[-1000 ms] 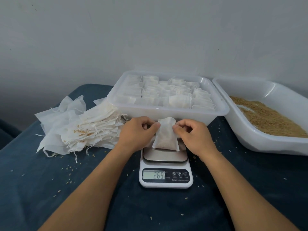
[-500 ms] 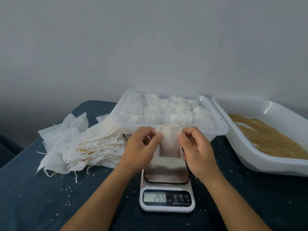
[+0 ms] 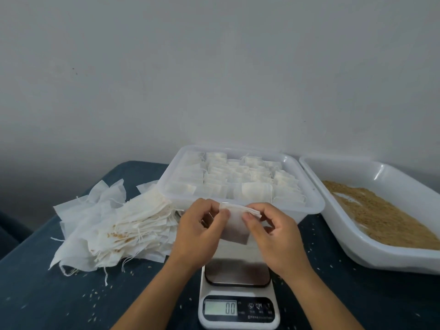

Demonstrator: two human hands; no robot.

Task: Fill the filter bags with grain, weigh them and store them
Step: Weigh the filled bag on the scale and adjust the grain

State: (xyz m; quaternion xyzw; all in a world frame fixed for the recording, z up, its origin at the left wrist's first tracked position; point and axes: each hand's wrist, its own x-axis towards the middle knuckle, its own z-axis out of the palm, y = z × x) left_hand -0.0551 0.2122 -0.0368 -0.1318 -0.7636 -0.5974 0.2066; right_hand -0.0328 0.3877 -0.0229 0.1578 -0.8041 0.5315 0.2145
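A filled white filter bag hangs in the air above the scale, clear of its steel platform. My left hand pinches the bag's top left edge and my right hand pinches its top right edge. The scale's display reads 0.0. Just behind the bag stands a clear storage box packed with several filled bags. A white tray at the right holds loose brown grain. Empty filter bags lie in a heap at the left.
Everything sits on a dark blue table against a grey wall. Stray grains are scattered on the table around the scale and the heap. The table's left edge drops off beyond the heap.
Both hands have lifted the filled bag off the scale platform and up toward the storage box. The display has gone from 26.5 to 0.0. The camera has tilted upward.
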